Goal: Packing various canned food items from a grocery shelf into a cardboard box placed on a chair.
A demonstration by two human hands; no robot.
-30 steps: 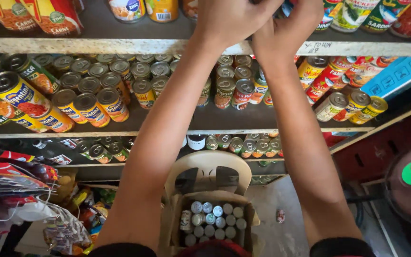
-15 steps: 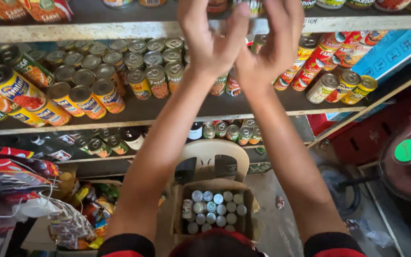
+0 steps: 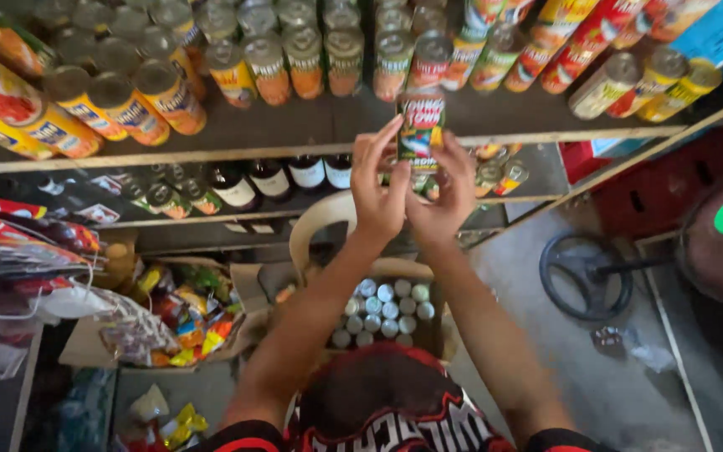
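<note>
Since half a second ago both hands have come down from the upper shelf, and a can (image 3: 419, 127) that was not visible between them then now shows clearly in their grip, level with the front edge of the shelf (image 3: 294, 151) that carries the rows of tins. The left hand (image 3: 378, 188) wraps the can's left side, its fingers stretched upward along the label; the right hand (image 3: 443, 197) cups the lower right side, thumb and fingers pressed against it. Both hands are closed on the can together, and it stands roughly upright, its green and red label facing the camera.

Behind and above the can, tins with orange labels (image 3: 294, 59) lie in tight rows on the shelf, their tops toward the camera. To the left lie larger yellow and blue cans (image 3: 85, 109), and to the right slimmer red and yellow cans (image 3: 596, 50) lean at an angle. One shelf lower, dark bottles (image 3: 274, 177) stand side by side, with a few small tins (image 3: 495, 172) just right of the hands.

Below the forearms, a cardboard box (image 3: 437, 322) sits on a pale plastic chair (image 3: 320, 226), filled with cans seen from their silvery tops (image 3: 382, 311). Left of it lies a heap of bright snack packets (image 3: 182, 322), possibly in an open carton, though the blur makes that hard to tell. On the concrete floor to the right lies the round dark base of a fan (image 3: 583, 274)
</note>
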